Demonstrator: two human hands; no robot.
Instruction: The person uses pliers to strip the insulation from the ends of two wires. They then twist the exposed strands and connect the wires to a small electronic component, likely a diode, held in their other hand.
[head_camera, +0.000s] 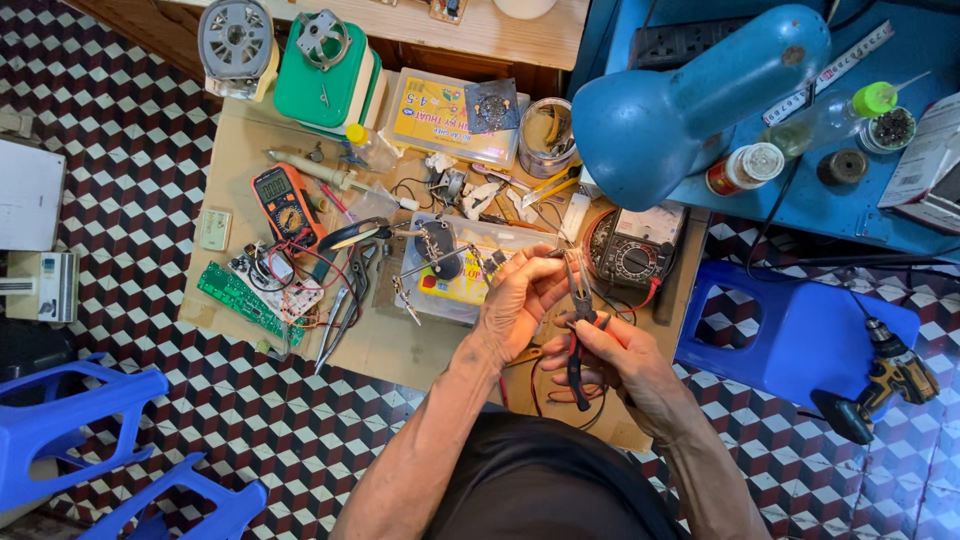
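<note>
A pair of needle-nose pliers (576, 310) with dark handles is held upright over the near right part of the low cardboard-covered bench (240, 160), its handles clenched in the right hand (615, 355). The slim nose is pointed away, toward the fingers of the left hand (520, 295), which are curled in a pinch around something too small to be made out. The work appears to be in mid-course: a grip has been taken with the tool, but nothing finished can be seen. Red and black wires (560, 385) lie loose beneath the hands. Just beyond stand a clear plastic box (450, 290) and an analog meter (635, 255); an orange multimeter (283, 200) lies further left.
</note>
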